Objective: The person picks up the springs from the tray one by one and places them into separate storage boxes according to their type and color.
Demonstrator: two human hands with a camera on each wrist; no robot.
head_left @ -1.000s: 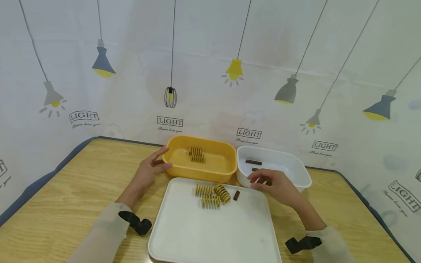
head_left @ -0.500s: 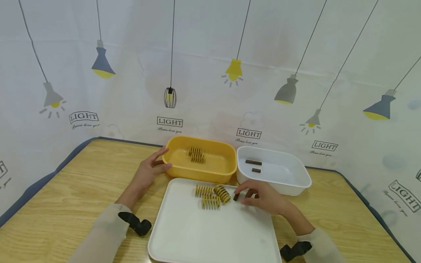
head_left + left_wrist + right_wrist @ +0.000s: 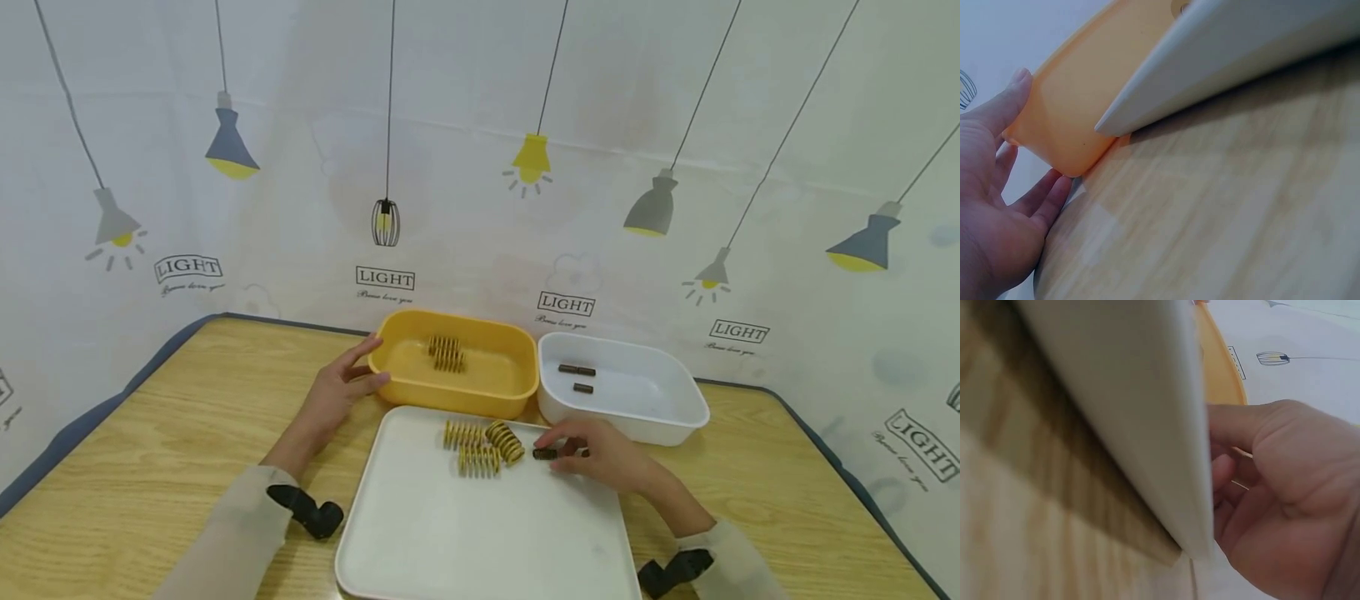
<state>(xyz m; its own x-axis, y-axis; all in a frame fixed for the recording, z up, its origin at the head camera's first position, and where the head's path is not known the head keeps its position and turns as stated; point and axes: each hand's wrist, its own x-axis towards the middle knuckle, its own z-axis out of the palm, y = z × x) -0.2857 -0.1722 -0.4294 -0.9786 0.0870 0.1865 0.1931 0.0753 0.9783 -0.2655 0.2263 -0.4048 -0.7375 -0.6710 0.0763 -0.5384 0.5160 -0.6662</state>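
Note:
In the head view my left hand [image 3: 339, 396] rests at the left end of a yellow plastic bin [image 3: 450, 398], its thumb along the front wall; the left wrist view shows the fingers [image 3: 1057, 194] touching the bin's corner. Two yellow coil springs [image 3: 447, 353] lie in that bin. Over the white tray [image 3: 480, 533], my right hand [image 3: 600, 454] pinches a small dark spring [image 3: 545, 454] between thumb and forefinger. Several larger yellow coil springs [image 3: 480, 460] lie left of it on the tray. The tray's edge hides the right fingertips in the right wrist view.
A white bin [image 3: 637, 425] stands against the yellow bin's right side, with several small dark springs [image 3: 582, 388] inside. Both bins sit behind the tray on a wooden table [image 3: 202, 408]. A lamp-printed curtain [image 3: 465, 167] hangs behind the table.
My right hand has come from the white bin's front wall down to the tray's dark spring, which has turned from slanted to nearly sideways. The left hand has stayed on the yellow bin.

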